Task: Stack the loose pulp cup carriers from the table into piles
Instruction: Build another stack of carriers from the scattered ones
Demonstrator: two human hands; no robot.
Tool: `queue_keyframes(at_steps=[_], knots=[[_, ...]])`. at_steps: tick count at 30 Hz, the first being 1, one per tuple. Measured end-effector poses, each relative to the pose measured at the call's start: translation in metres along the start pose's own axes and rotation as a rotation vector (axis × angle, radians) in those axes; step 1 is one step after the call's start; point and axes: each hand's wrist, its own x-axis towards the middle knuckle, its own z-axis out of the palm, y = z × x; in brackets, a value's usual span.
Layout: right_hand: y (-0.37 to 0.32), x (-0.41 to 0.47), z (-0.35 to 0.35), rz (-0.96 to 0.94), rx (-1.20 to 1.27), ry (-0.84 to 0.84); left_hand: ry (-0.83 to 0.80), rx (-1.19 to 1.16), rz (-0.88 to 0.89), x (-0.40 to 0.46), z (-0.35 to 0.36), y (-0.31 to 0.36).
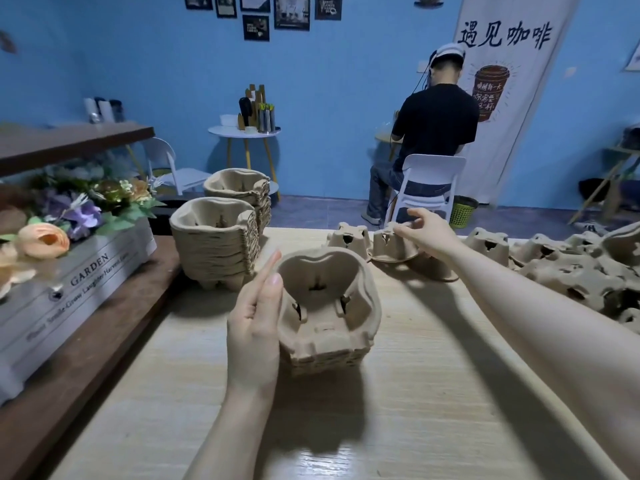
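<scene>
**Small pile held while next carrier is taken**

A small pile of carriers (327,310) is gripped by the left hand (254,336) just above the worktop (398,393). Beyond the pile, an upturned loose carrier (389,244) is pinched by the right hand (427,230). To its right a loose heap (568,268) lies; to its left two tall piles (216,244) stand. The pinched carrier could be nested upside down, and the pile left lopsided, if it is not flipped. "GARDEN" is read on the flower box (79,271) left of the pile; "遇见咖啡" on the far banner (504,38).

Blue wall (346,116), white chair (429,183)
</scene>
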Motion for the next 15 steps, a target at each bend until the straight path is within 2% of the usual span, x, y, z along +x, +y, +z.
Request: queue_keyframes(at_steps=[10, 15], knots=[[0.002, -0.029, -0.002, -0.110, -0.009, 0.029, 0.012, 0.003, -0.002, 0.000, 0.000, 0.004], [-0.002, -0.060, -0.006, -0.150, 0.035, 0.108, 0.019, 0.013, -0.005, -0.002, 0.002, 0.009]])
